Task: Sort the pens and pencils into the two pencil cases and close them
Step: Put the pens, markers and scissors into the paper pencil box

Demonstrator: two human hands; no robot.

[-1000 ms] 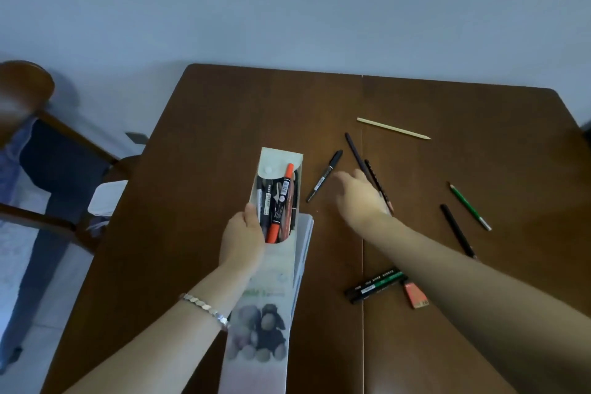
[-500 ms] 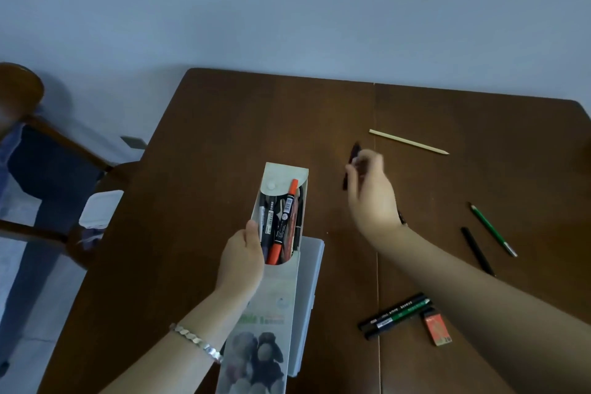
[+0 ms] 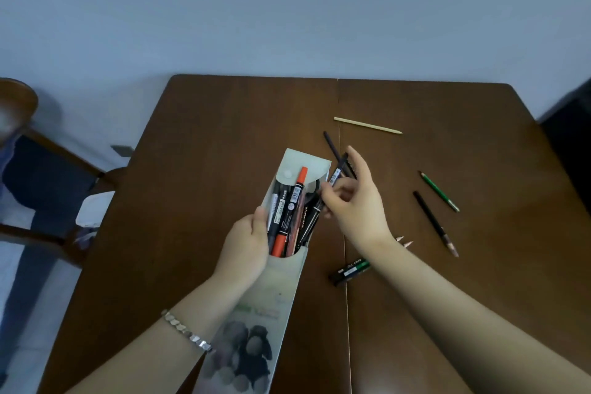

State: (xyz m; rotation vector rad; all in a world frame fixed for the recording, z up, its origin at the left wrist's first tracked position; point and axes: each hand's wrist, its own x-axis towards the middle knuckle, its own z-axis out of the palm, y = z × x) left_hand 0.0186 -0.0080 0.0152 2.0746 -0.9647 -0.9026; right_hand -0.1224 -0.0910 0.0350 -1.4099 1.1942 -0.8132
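My left hand (image 3: 246,243) grips the left side of a pale pencil case (image 3: 275,291) with its flap open, lifted over the brown table (image 3: 198,169). Inside stand several pens, among them an orange marker (image 3: 289,211). My right hand (image 3: 355,201) pinches a black pen (image 3: 335,174) at the case's right rim, its lower end among the pens. On the table lie a dark pencil (image 3: 331,145), a light wooden pencil (image 3: 367,125), a green pencil (image 3: 439,190), a black pencil (image 3: 435,222) and two dark markers (image 3: 350,270). The second case is hidden.
A wooden chair (image 3: 48,169) with a dark seat stands left of the table, beside a small white object (image 3: 94,208). Two pencil tips (image 3: 404,241) poke out beside my right forearm. A pale wall runs behind the table's far edge.
My right hand picked the black pen off the table and carried it left to the case's opening. The left hand kept holding the case.
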